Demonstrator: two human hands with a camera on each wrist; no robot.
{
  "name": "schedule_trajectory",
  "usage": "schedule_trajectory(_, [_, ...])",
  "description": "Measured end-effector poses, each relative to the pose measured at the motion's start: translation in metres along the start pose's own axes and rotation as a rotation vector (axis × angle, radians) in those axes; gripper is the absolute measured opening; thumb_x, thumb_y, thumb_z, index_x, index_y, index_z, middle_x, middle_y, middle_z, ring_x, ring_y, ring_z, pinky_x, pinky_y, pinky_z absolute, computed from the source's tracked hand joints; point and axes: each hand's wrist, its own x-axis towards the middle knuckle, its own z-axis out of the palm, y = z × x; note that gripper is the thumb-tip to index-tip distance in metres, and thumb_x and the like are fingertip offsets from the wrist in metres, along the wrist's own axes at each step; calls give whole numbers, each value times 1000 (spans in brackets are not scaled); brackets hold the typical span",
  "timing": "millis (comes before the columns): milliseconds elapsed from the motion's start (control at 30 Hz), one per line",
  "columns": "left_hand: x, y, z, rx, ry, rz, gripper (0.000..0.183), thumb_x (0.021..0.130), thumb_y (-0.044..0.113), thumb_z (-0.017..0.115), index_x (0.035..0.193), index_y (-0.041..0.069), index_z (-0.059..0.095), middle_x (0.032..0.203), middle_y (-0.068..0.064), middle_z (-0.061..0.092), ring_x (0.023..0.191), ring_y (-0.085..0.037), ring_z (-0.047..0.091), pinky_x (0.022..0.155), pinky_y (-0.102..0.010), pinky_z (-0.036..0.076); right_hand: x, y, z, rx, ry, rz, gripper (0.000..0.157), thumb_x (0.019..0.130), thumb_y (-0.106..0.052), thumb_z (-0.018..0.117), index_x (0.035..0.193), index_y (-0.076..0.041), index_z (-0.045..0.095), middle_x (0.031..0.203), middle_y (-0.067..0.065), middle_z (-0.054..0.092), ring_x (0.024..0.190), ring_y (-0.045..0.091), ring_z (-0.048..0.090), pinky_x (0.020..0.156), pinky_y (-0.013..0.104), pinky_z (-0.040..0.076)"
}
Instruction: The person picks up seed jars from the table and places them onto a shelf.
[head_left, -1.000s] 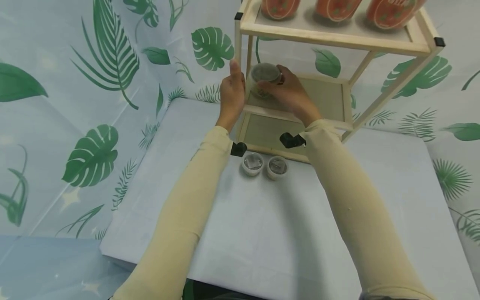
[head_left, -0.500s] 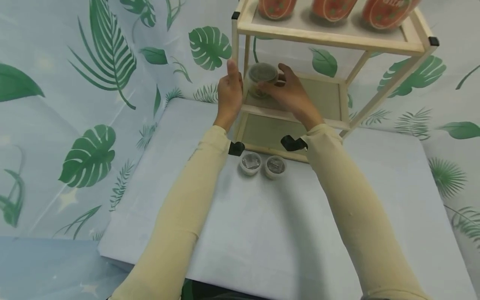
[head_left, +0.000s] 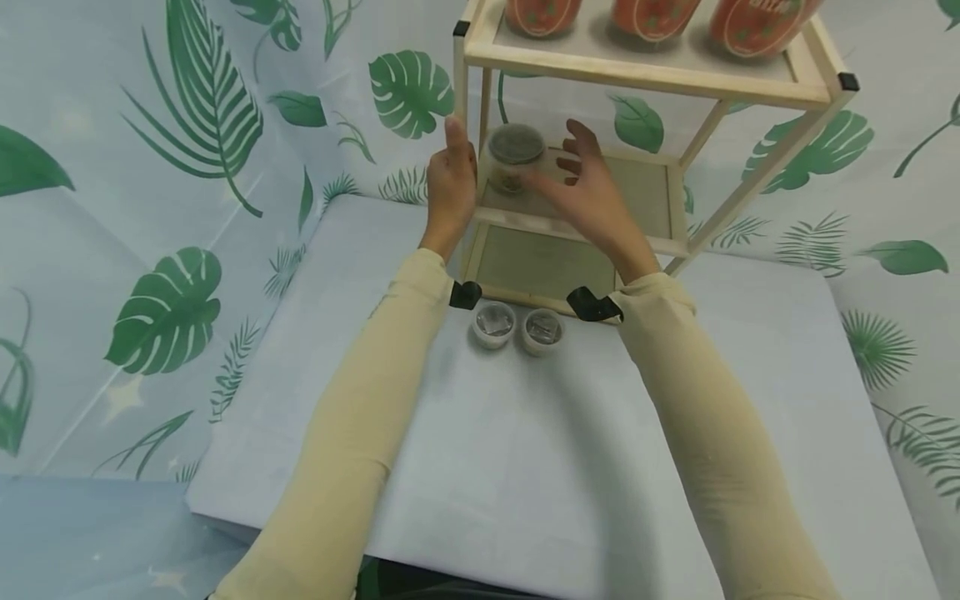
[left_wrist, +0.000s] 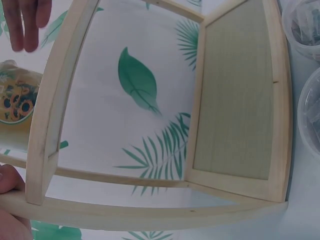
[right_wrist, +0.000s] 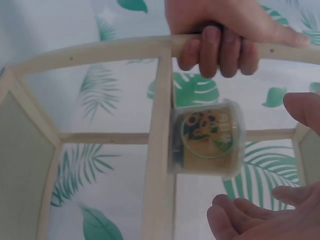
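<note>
A clear plastic tub (head_left: 516,143) with a lid and a yellow printed label (right_wrist: 210,132) stands upright on the middle shelf of a wooden rack (head_left: 652,77), near its left front post. My left hand (head_left: 452,187) grips that post, thumb pointing up along it; the right wrist view shows the fingers (right_wrist: 220,52) curled round the wood. Just right of the tub is my right hand (head_left: 596,196), its fingers spread and apart from the tub. The left wrist view catches only part of each hand, with the tub cut off at the left edge.
Two small lidded cups (head_left: 493,324) with dark contents sit on the white-covered table (head_left: 480,475), before the rack's bottom shelf (head_left: 543,262). Several red printed containers (head_left: 651,18) stand on the top shelf, partly out of frame. A leaf-patterned cloth (head_left: 165,308) hangs behind.
My right hand has let go of the tub and drawn away to the right, its fingers opening. The tub stays on the shelf, and my left hand keeps its hold on the post.
</note>
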Motion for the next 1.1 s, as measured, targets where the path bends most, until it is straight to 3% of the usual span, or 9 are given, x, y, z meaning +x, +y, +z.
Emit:
schedule_trajectory(467, [0,1,0,11,13,2,64,119,35,22,58,19,31,53,5,28,47,-11,21,46,-25,15,-43,8,-4,93,108,-127,89,99,-31,75,169,-14,23,170,12,30,152,23,39,120,32,31])
schedule_trajectory(867, [0,0,2,-26,18,-14,64,119,34,23,58,19,32,54,5,29,48,-11,23,47,-25,16,-74,27,6,170,162,-206,77,98,-16,75,163,-4,34,162,14,40,147,33,47,115,39,38])
schedule_trajectory(1100, [0,0,3,-66,7,-8,63,120,33,22,59,20,32,54,5,28,48,-11,22,47,-25,16,-88,43,14,212,142,-208,70,100,-9,74,159,1,38,157,21,45,143,32,51,116,43,39])
